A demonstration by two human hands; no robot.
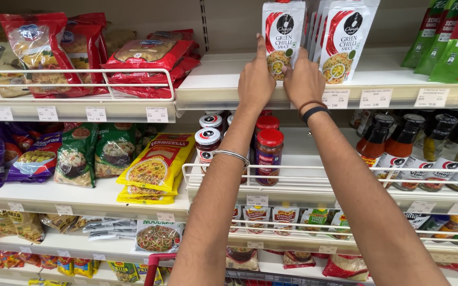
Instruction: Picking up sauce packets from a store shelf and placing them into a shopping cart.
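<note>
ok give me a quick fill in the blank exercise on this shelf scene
1. Both hands hold a white sauce ____ on the top shelf.
2. The left hand wears a ____ bangle at the wrist.
3. The jars below the arms have ____ lids.

Missing words: pouch; silver; red

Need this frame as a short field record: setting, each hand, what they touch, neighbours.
setting: shop shelves stocked with packaged food
left hand: on the left edge of a white sauce pouch, index finger raised along it
right hand: at the pouch's lower right
neighbours: matching pouches to the right, red-lidded jars one shelf below
wrists: metal bangle left, dark band right
</note>
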